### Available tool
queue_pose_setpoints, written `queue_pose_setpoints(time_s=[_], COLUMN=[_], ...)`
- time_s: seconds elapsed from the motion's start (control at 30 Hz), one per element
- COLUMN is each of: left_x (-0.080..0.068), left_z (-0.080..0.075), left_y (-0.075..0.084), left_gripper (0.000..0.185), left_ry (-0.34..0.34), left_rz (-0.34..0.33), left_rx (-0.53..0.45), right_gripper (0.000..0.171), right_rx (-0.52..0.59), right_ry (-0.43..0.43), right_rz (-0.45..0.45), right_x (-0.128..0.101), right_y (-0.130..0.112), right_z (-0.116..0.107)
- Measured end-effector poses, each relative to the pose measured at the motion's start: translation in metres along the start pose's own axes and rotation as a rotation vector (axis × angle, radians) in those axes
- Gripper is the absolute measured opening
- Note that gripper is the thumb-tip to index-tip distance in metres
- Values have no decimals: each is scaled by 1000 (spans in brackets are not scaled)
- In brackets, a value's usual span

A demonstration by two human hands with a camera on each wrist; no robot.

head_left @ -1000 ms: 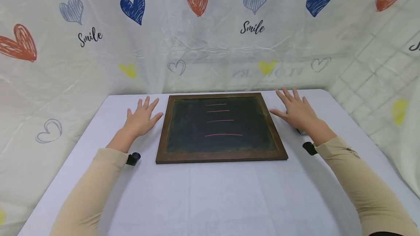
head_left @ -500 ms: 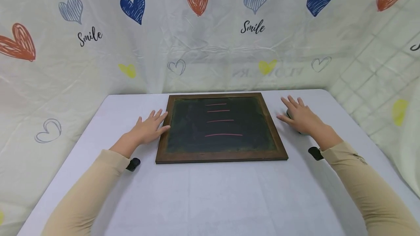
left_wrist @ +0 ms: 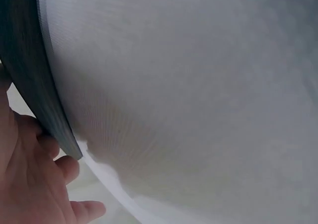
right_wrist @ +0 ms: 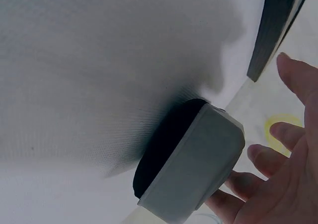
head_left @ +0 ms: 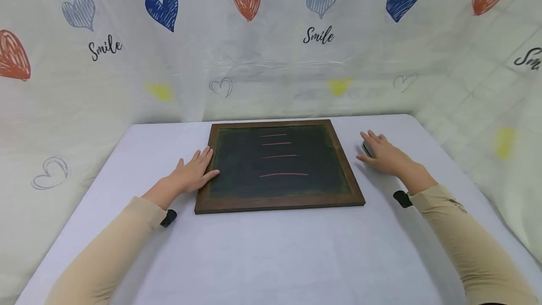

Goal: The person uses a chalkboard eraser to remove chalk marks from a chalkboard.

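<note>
Wood-framed chalkboard (head_left: 279, 166) — flat, rectangular

A dark chalkboard (head_left: 279, 164) in a brown wooden frame lies flat at the centre of the worktop, with four short reddish chalk lines stacked down its upper middle. At about 3 o'clock from it, just beside its right edge, an eraser (right_wrist: 191, 167) with a white block body and a black pad lies on the worktop, its pad face turned toward the board.
</note>
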State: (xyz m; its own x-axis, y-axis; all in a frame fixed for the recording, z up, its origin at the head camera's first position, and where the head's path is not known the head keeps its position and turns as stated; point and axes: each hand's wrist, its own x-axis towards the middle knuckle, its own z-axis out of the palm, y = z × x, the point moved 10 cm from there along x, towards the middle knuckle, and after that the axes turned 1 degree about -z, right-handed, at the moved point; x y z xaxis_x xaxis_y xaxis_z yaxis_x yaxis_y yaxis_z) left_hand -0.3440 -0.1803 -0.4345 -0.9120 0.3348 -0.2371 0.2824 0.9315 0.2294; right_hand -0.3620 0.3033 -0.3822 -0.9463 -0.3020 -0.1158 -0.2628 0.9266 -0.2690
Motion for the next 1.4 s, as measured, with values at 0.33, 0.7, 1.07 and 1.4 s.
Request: queue_pose_setpoints(time_s=[0.33,0.7,1.07,1.4], left_x=[2,4,0,-1], left_z=[3,-2,1,-1], left_y=[3,4,-3,-2], left_gripper=[84,83,83,84], left_ry=[15,37,38,38], left_rz=[9,-3,-13,-10], left_rx=[31,64,57,64], right_gripper=[76,72,63,57], right_rx=[-22,-25,-56,-7], right_ry=[-4,23,102,229], right_rz=[71,116,65,-52], right_x=[-4,-7,-1,3], right_y=[21,31,24,-4], right_z=[-7,-16,-21,-42])
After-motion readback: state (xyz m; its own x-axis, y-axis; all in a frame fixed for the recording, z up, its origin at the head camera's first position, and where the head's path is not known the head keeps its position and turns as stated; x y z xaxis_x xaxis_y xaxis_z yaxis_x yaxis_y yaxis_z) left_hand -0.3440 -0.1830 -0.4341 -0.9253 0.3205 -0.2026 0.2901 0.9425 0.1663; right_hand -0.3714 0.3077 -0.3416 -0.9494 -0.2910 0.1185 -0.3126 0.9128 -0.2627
